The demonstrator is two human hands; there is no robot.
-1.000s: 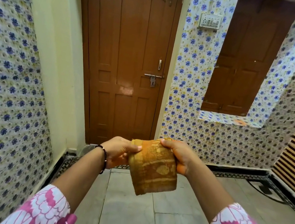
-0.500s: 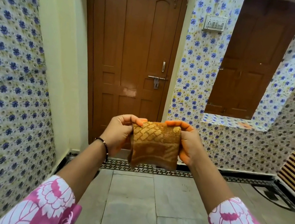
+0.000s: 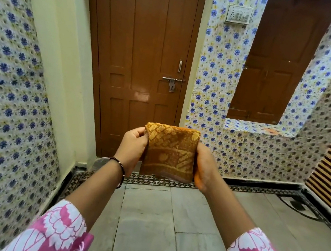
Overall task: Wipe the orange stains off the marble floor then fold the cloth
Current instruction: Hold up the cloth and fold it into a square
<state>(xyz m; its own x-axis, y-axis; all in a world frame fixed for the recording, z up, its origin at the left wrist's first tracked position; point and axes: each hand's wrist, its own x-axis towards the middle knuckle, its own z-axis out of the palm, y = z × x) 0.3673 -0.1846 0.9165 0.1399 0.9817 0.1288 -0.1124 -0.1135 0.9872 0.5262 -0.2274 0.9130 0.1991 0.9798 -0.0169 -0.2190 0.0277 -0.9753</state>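
Cloth (image 3: 169,153), folded into a small thick rectangle, is held upright in the air at chest height between both hands, in front of a brown door (image 3: 142,58). Left hand (image 3: 133,150) grips its left edge with curled fingers, thumb near the top corner. Right hand (image 3: 204,167) clasps the right edge, palm against the cloth; its skin looks tinted orange.

A second ago the cloth hung lower and looser, pinched only by its top corners. Since then both hands have risen and slid down from the corners to the sides, squaring the bundle into a neater, flatter packet.

That suggests the folding is at or near its end. Marble floor (image 3: 146,224) below shows grey slabs with no orange marks in the visible part, so the wiping appears done, though much of the floor lies out of view.

Outward from the hands: pink floral sleeves (image 3: 60,232), blue-flowered tiled walls (image 3: 4,102), a switchboard (image 3: 239,15) and a closed wooden shutter (image 3: 275,62).
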